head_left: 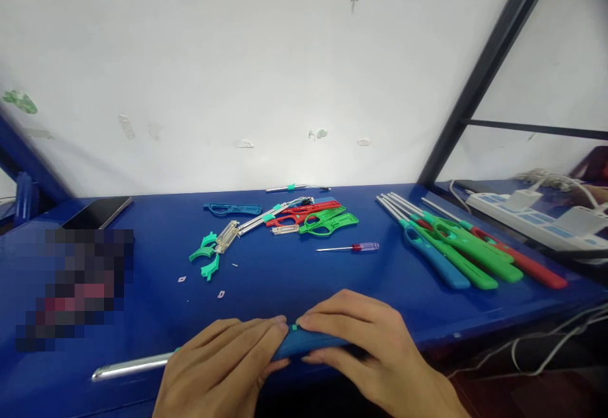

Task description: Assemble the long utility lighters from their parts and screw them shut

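Note:
Near the table's front edge, both hands grip one blue long-necked lighter (311, 341). Its silver metal tube (133, 367) points out to the left. My left hand (221, 364) wraps over the part where tube and handle meet, hiding most of it. My right hand (363, 342) pinches the handle between thumb and fingers, the fingertips beside a small green piece (294, 327) on its upper side. Beyond the hands lies a small screwdriver (349, 248) with a clear purple and red handle. Loose green trigger pieces (204, 248) lie to the left of it.
At the right lie several whole lighters (468, 253). Opened green (327, 220) and red casing halves, a blue casing half (234, 209), metal tubes and clear tanks (228, 235) are grouped at the back. A phone (97, 212) lies left; a power strip (527, 218) lies far right.

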The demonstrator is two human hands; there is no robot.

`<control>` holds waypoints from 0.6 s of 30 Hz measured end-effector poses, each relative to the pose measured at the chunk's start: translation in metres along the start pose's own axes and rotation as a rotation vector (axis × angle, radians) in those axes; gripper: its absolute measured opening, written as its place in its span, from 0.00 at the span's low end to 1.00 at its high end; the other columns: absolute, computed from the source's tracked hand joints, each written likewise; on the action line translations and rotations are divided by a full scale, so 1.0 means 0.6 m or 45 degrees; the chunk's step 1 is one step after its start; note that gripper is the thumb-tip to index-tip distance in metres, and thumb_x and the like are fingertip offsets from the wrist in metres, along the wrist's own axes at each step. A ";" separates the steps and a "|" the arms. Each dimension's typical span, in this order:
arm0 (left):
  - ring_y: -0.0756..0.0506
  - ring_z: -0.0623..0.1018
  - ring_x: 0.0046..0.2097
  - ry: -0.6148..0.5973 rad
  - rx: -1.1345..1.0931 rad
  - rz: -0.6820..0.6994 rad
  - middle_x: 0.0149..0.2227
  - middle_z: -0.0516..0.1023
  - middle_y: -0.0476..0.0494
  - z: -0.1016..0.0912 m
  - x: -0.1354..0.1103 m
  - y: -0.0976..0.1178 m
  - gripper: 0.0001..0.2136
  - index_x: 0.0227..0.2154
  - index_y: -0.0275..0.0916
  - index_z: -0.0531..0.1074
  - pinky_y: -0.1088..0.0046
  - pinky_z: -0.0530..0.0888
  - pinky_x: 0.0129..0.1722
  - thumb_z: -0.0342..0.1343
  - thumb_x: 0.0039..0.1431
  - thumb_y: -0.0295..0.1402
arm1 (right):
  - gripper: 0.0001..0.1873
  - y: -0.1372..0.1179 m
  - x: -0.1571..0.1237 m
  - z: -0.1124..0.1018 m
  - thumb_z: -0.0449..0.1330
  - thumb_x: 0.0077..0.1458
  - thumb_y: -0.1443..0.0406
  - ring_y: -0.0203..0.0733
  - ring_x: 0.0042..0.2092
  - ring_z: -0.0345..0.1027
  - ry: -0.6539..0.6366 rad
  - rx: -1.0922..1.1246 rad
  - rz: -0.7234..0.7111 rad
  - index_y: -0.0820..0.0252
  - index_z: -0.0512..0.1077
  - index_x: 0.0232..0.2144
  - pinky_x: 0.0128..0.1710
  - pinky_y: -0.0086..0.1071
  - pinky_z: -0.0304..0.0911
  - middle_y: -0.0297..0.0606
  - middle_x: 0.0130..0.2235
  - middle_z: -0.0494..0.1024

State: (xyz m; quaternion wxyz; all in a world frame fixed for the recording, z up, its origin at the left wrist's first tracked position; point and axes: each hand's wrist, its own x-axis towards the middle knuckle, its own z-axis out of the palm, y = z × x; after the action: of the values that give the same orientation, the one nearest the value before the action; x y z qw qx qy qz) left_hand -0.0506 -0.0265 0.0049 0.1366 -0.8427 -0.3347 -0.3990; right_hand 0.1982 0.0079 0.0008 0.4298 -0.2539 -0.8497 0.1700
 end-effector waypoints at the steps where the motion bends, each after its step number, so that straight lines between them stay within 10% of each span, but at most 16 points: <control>1: 0.47 0.89 0.41 0.013 0.015 -0.008 0.43 0.89 0.49 0.000 -0.006 -0.002 0.13 0.51 0.44 0.80 0.75 0.84 0.44 0.53 0.74 0.25 | 0.18 0.000 -0.002 -0.001 0.72 0.62 0.63 0.38 0.47 0.82 -0.011 -0.010 0.037 0.53 0.80 0.54 0.54 0.24 0.73 0.34 0.49 0.87; 10: 0.46 0.87 0.47 -0.177 0.197 0.027 0.52 0.87 0.45 -0.003 -0.034 -0.020 0.16 0.63 0.41 0.73 0.72 0.81 0.53 0.52 0.77 0.32 | 0.19 0.015 -0.011 -0.009 0.62 0.69 0.73 0.37 0.51 0.83 -0.020 -0.007 -0.177 0.61 0.76 0.60 0.56 0.22 0.73 0.43 0.52 0.87; 18: 0.49 0.87 0.47 -0.195 0.254 0.028 0.50 0.87 0.49 -0.016 -0.044 -0.024 0.25 0.62 0.43 0.74 0.74 0.78 0.55 0.45 0.70 0.17 | 0.18 0.006 -0.015 -0.005 0.58 0.70 0.74 0.38 0.49 0.83 0.042 -0.094 -0.221 0.57 0.77 0.57 0.54 0.27 0.75 0.41 0.52 0.87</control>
State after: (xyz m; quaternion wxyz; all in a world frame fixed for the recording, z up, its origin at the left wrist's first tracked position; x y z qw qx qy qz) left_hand -0.0779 -0.0323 -0.0096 0.1983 -0.8566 -0.3729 -0.2965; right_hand 0.2060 0.0060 -0.0053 0.4471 -0.1977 -0.8670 0.0965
